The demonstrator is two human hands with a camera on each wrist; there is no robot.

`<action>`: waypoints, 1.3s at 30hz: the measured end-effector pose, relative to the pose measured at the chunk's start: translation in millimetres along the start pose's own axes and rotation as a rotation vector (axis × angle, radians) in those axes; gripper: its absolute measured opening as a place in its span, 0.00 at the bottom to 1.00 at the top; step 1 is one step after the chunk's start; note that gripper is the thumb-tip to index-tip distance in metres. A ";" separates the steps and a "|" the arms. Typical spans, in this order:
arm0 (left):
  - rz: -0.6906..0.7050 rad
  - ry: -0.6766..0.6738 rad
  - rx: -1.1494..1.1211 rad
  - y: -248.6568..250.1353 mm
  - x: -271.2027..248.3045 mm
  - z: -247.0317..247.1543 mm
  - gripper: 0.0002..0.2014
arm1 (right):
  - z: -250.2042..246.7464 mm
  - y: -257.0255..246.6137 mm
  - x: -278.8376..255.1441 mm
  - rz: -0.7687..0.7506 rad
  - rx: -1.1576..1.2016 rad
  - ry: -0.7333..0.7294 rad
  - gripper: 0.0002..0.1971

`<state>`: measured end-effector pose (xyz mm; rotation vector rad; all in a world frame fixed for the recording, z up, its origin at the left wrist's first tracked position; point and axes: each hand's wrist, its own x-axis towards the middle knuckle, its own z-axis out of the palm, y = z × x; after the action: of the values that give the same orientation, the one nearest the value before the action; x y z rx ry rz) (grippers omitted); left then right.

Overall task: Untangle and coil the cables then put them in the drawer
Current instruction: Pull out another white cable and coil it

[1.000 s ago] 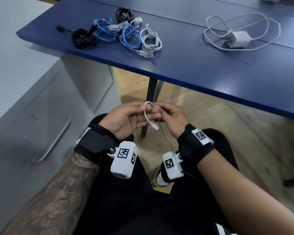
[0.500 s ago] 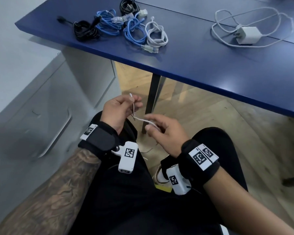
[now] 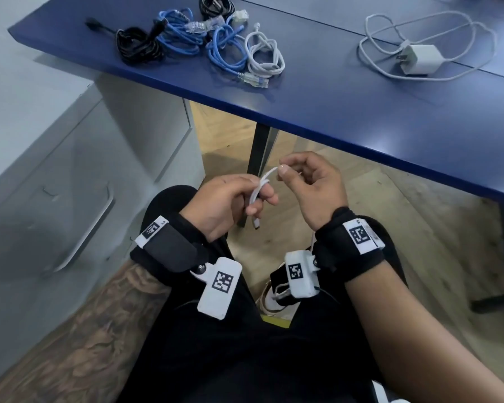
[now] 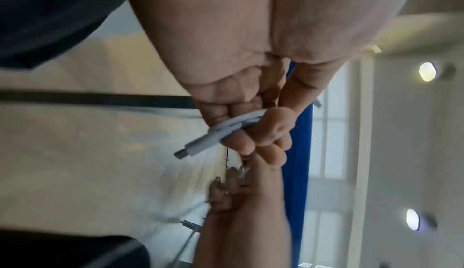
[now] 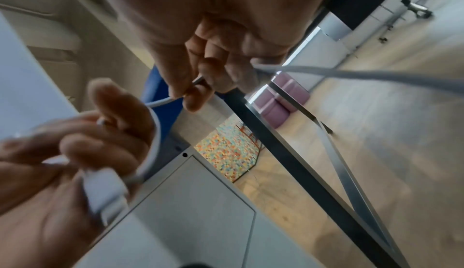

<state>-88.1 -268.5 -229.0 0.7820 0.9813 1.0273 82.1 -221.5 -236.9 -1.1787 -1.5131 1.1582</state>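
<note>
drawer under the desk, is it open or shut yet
Shut. The grey drawer front sits flush with the cabinet, handle untouched, while both hands, left hand and right hand, hold the white cable.

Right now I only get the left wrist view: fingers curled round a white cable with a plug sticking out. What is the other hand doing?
Observer: The right hand pinches the same cable between thumb and finger, just above the left hand.
Operator: Are there more cables?
Observer: Yes. Black, blue and white bundles lie on top of the table, with a charger and its loose lead further right.
Operator: And the drawer?
Observer: A grey drawer with a bar handle is at the person's left, shut.
</note>
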 end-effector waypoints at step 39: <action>0.014 -0.019 0.205 -9.7 0.9 2.2 0.18 | -21.0 -30.8 -7.5 -0.027 -0.125 -0.122 0.05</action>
<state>-82.7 -271.0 -237.0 0.9666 1.0777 0.9388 98.5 -229.2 -203.6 -1.1847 -1.7101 1.1487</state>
